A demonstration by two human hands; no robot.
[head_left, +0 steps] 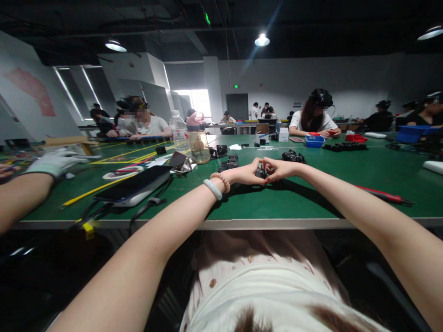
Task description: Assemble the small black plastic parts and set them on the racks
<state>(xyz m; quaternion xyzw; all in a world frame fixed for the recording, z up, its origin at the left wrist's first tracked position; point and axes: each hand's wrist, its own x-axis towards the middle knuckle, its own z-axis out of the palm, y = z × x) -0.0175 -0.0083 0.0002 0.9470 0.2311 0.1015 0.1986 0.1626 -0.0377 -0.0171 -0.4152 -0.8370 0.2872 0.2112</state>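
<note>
- The broad green-topped work table (311,203) spreads out before me.
- My left hand (244,175) and right hand (282,169) meet at its middle, fingers curled narrow, both pinching one thing.
- Between my fingertips sits the small black plastic part (260,173), down at the tabletop.

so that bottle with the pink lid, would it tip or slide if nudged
The bottle looks tall for its base, so a nudge near the pink lid would probably tip it. It seems mostly full of amber liquid, likely heavy for its size. Pushed low, it might slide on the table.
</note>
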